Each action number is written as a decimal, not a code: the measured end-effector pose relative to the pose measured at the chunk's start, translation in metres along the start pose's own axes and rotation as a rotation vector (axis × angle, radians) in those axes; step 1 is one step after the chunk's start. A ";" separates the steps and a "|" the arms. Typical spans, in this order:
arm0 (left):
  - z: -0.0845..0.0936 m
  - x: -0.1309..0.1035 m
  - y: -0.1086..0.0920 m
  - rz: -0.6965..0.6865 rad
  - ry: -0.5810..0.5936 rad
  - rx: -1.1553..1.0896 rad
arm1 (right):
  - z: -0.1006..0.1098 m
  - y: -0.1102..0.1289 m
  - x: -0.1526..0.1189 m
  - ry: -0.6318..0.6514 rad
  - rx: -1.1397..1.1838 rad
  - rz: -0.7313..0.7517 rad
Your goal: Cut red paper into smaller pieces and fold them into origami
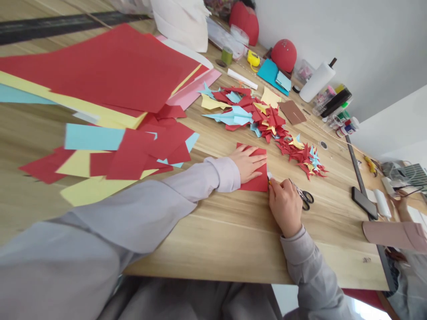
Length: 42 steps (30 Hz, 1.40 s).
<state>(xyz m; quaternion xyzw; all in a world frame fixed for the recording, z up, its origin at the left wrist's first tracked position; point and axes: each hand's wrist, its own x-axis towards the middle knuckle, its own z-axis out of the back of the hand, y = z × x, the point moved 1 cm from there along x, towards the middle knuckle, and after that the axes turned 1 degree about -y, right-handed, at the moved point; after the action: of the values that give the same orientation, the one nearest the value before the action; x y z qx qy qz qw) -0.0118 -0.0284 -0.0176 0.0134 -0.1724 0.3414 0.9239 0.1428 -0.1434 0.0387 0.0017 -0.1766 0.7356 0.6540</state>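
A red paper rectangle lies flat on the wooden table. My left hand presses on it with spread fingers. At the paper's right edge, my right hand is closed around a small cutter, whose light tip shows beside the paper; most of the tool is hidden by the fingers. Black-handled scissors lie just behind and to the right of my right hand.
Loose red, blue and yellow pieces and large red sheets cover the left. Folded paper shapes stretch across the back. A phone lies right, near another person's hand and a pink cylindrical object.
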 end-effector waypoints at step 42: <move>0.012 0.013 0.006 0.001 0.046 0.028 | -0.003 0.002 0.022 0.049 -0.012 -0.012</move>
<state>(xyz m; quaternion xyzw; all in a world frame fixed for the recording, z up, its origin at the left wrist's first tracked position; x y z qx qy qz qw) -0.0102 -0.0178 -0.0023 0.0184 -0.1463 0.3442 0.9272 0.1386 -0.1212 0.0405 -0.0194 -0.1648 0.7304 0.6626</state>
